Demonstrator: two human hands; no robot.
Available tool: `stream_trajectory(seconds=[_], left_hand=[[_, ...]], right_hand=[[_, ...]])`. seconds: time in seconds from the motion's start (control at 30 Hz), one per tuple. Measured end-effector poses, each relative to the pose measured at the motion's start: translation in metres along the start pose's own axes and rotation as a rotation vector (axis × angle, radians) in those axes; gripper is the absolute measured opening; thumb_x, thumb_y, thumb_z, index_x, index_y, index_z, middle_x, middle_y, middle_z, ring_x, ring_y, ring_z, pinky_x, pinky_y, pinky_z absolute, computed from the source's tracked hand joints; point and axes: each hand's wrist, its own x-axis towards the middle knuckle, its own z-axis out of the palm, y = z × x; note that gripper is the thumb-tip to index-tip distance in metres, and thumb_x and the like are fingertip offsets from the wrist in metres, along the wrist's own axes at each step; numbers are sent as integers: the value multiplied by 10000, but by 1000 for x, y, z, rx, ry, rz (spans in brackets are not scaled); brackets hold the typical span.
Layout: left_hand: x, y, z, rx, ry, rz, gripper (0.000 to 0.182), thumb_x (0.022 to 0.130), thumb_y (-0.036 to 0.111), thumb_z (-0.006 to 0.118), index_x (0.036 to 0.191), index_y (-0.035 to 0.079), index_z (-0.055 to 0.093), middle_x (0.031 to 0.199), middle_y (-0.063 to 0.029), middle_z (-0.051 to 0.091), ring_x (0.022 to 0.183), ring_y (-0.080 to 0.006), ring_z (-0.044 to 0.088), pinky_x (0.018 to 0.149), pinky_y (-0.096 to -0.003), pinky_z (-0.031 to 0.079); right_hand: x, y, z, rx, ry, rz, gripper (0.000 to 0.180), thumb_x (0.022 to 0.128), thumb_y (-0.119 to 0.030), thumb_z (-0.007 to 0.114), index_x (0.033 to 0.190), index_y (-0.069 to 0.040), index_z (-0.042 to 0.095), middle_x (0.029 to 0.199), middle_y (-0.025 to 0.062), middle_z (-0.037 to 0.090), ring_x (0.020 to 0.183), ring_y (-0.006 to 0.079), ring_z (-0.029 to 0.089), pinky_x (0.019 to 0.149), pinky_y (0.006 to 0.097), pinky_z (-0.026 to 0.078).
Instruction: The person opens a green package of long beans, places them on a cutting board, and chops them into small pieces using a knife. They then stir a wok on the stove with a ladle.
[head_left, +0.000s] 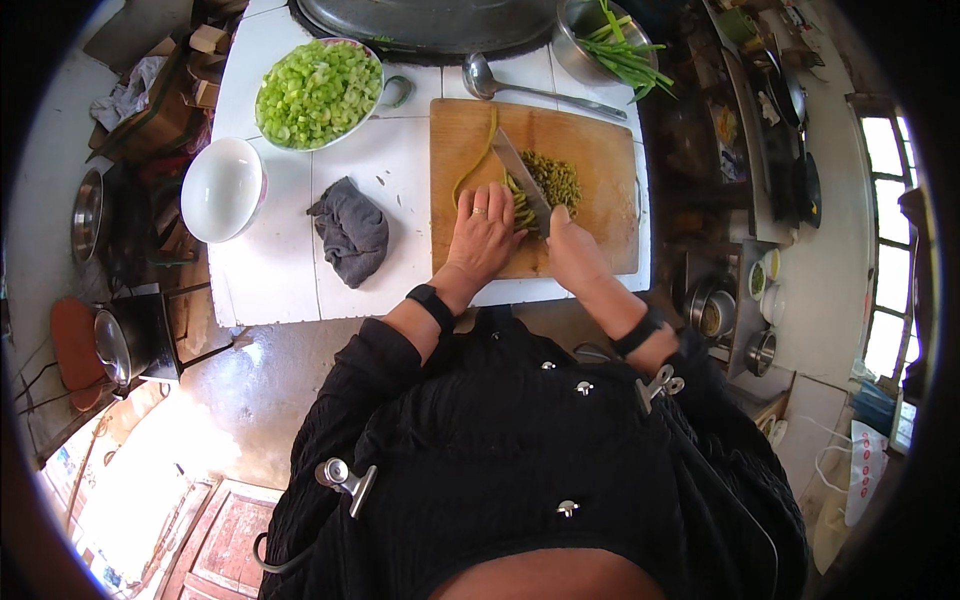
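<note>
On a wooden cutting board (607, 187), my right hand (574, 247) grips a kitchen knife (523, 174) whose blade points away from me. My left hand (485, 232) presses down a bunch of long green-brown vegetable strips (520, 201) just left of the blade. Finely chopped pieces (556, 178) of the same vegetable lie in a heap to the right of the knife. One long strip (474, 166) curves over the left part of the board. The fingertips of my left hand are close to the blade, and the knife's handle is hidden in my right fist.
A bowl of chopped pale green vegetable (319, 94), an empty white bowl (221, 190) and a crumpled dark grey cloth (350, 234) are to the left on the white tiled counter (277, 277). Behind the board lie a metal ladle (544, 93), a metal bowl with green stalks (574, 60) and a large dark lid (427, 22).
</note>
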Motion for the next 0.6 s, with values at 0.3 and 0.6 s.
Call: stream_trajectory(seconds=[0.3,0.6], left_hand=[[-5,-2,-13,-62,3,-71,716,802,450,629,1267,-66,456,1217,-176,479,1167,-310,422,1042,-485,277],[-3,-5,-2,-6,-6,-38,703,813,434,625,1276,-64,443,1259,-190,467,1194,-317,414,1047,-501,270]], right_hand=[[-28,-1,-21,102,78,-46,267,849,-58,558,1002,42,364,773,304,595,764,495,578,676,574,430],[7,-14,3,-49,31,-117,242,835,-30,559,975,36,373,757,292,598,781,477,588,654,535,452]])
